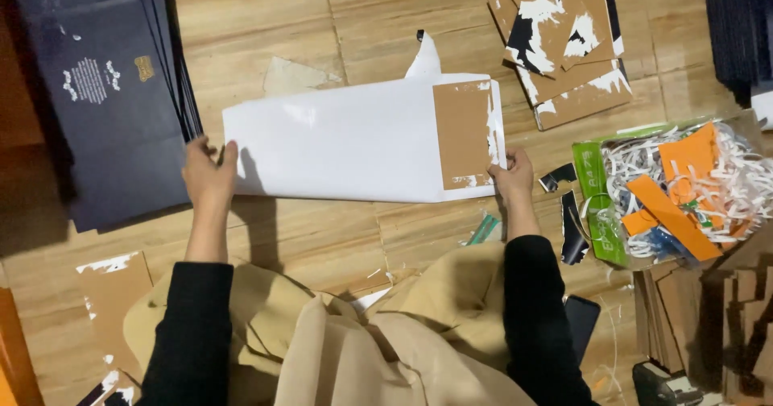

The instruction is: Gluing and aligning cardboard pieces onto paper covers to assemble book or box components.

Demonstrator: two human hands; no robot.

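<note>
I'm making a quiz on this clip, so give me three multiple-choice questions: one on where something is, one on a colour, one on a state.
1. Where does the dark stack lie from the white sheet?
A. On the left-hand side
B. On top of it
C. On the right-hand side

2. What colour is the panel on the sheet?
A. Green
B. Brown
C. Blue

3. How do the hands hold the sheet?
A. One at each end
B. Both at one end
C. Neither touches it

Answers: 1 A, the stack lies beyond the left hand. 2 B, it looks like bare cardboard. 3 A, the right hand holds the other end.
</note>
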